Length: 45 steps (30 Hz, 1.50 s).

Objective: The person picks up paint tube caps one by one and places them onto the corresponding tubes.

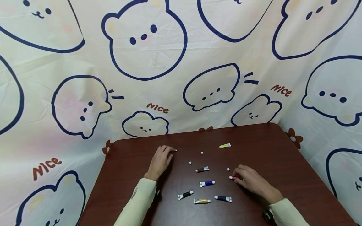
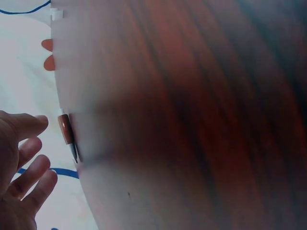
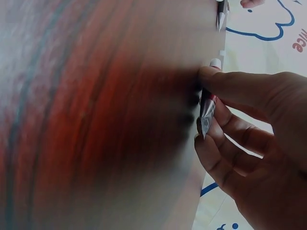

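In the head view my left hand (image 1: 160,160) rests toward the left of the table, its fingers extended. A small white piece (image 1: 176,150) lies at its fingertip, apparently touching. The left wrist view shows that hand's fingers (image 2: 41,188) spread, with a brown paint tube (image 2: 65,129) beyond them. My right hand (image 1: 254,180) pinches a red paint tube (image 3: 209,108) between thumb and fingers, its white cap pointing left in the head view. Beside this tube sits another small white piece (image 1: 228,169). The brown paint tube (image 1: 202,169) lies between the hands.
Blue (image 1: 207,183), black (image 1: 185,195), ochre (image 1: 202,201) and navy (image 1: 223,199) paint tubes lie near the front. A yellow tube (image 1: 225,145) lies farther back. More white pieces (image 1: 201,153) are on the brown table (image 1: 305,188). A printed cloth (image 1: 181,94) hangs behind.
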{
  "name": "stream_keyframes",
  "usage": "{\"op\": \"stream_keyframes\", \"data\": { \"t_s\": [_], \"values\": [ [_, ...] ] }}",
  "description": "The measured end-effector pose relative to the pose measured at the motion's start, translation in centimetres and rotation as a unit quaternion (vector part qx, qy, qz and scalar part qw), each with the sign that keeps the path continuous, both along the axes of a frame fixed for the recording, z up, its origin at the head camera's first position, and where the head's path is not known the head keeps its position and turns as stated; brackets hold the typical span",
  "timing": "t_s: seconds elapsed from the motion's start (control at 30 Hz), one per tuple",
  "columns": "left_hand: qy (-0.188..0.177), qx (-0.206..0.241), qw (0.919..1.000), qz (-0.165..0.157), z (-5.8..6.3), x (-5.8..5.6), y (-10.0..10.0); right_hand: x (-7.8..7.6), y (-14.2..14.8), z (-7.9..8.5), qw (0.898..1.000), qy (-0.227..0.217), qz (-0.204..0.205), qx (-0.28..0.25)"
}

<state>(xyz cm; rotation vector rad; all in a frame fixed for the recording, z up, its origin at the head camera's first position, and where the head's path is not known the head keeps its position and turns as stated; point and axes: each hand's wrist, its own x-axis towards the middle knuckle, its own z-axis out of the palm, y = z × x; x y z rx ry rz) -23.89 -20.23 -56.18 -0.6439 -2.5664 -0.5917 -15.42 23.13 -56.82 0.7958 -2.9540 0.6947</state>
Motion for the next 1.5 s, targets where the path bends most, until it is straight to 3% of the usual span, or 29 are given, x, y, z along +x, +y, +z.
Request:
{"op": "stream_keyframes", "data": {
  "t_s": [0.2, 0.4, 0.9, 1.27, 1.5],
  "values": [
    [0.015, -0.023, 0.9993, 0.024, -0.4, -0.6, -0.3, -0.3, 0.3, -0.1, 1.0, -0.019, 0.002, -0.006],
    [0.005, -0.033, 0.9989, 0.034, -0.5, -1.1, -0.6, -0.3, 0.5, -0.2, 1.0, -0.026, -0.003, -0.015],
    [0.015, -0.068, 0.9971, 0.033, -0.8, -2.1, -0.4, 0.1, 0.6, -0.5, 0.999, -0.028, -0.02, -0.023],
    [-0.005, -0.076, 0.9966, 0.032, -0.5, -2.7, -0.1, 0.1, 0.6, -0.4, 0.998, -0.04, -0.03, -0.03],
    [-0.029, -0.086, 0.9953, 0.034, -0.5, -3.1, 0.2, -0.7, 0.0, -0.6, 0.997, 0.001, -0.07, -0.016]
  ]
}}
